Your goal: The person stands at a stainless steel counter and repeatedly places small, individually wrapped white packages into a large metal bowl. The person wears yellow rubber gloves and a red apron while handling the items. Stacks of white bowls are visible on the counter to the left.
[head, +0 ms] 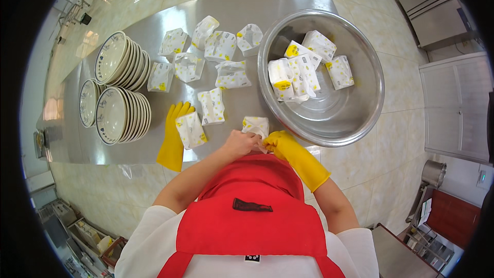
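At the table's near edge, a white tissue pack [255,123] with yellow spots lies before me. My bare left hand [243,141] grips its near end. In a yellow rubber glove, my right hand [278,143] pinches the crumpled white end from the other side; part of it is hidden by my fingers. To the left, an empty yellow rubber glove [171,139] lies with its cuff over the edge, and another tissue pack [191,130] rests against it. Several similar packs, such as one pack [211,106], are spread farther back, some with their wrappers open.
A large steel basin [324,114] at right holds several tissue packs [339,72]. Stacked bowls [112,116] lie tipped sideways on the left of the steel table [162,119]. A grey cabinet [459,104] stands beyond the tiled floor.
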`<state>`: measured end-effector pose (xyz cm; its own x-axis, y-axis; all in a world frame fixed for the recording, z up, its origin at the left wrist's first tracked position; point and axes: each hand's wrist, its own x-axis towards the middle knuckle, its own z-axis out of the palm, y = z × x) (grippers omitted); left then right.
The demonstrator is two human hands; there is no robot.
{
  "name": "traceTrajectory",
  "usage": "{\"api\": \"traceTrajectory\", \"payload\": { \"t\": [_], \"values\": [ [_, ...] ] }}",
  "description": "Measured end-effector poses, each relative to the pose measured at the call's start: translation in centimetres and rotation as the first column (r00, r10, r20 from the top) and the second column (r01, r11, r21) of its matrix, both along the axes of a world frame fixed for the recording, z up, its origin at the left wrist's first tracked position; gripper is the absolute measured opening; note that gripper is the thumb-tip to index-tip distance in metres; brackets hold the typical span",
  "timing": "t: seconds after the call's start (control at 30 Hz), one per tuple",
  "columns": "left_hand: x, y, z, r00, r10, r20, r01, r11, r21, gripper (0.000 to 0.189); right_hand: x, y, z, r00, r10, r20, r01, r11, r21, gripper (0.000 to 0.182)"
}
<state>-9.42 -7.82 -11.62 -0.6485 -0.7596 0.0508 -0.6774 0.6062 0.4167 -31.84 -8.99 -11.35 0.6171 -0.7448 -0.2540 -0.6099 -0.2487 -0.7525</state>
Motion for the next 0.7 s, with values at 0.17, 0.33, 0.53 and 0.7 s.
{"api": "traceTrajectory", "payload": {
  "t": [0.17,0.33,0.53,0.7],
  "values": [
    [-1.8,0.0,-0.8,0.992,-0.024,0.121,0.023,1.0,0.007,0.021,-0.2,-1.2,-1.1,0.974,-0.008,0.226,0.027,0.996,-0.08,0.014],
    [-2.0,-1.1,-0.8,0.997,0.067,0.023,-0.069,0.995,0.077,0.033,1.1,-1.8,-2.2,0.99,0.022,-0.141,-0.01,0.997,0.082,0.018],
    [-0.7,-1.7,0.9,0.929,0.331,0.163,-0.361,0.72,0.593,0.036,1.3,2.3,1.3,0.817,-0.531,0.224,0.532,0.844,0.059,0.064],
    [0.9,-1.8,3.1,0.518,0.853,-0.068,-0.024,0.094,0.995,0.056,2.2,5.0,0.8,0.638,-0.591,0.495,0.444,0.806,0.391,0.108]
  ]
}}
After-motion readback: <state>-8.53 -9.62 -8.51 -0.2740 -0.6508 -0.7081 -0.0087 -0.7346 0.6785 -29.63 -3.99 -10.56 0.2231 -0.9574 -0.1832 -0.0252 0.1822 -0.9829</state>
